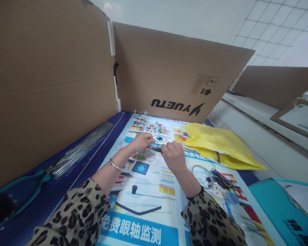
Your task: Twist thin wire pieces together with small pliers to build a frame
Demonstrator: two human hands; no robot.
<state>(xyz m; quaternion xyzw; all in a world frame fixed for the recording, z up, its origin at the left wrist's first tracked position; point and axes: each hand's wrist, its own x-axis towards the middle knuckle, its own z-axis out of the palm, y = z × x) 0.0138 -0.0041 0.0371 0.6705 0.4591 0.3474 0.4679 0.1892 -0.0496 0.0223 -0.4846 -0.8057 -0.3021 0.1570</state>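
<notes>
Over the printed sheet, my two hands are close together. My left hand is closed in a pinch, and what its fingers hold is too small to make out. My right hand is wrapped round a slender dark piece that points toward the left fingertips. Tangles of thin wire lie on the sheet just below and beyond the hands. Nearer to me rests a thin rod with a black handle, and below it a bent black strip.
On the left lie a bundle of thin metal wires and teal-handled pliers. Cardboard panels stand behind and to the left. Rightward are a yellow bag, a clear coil, coloured cords and a teal box.
</notes>
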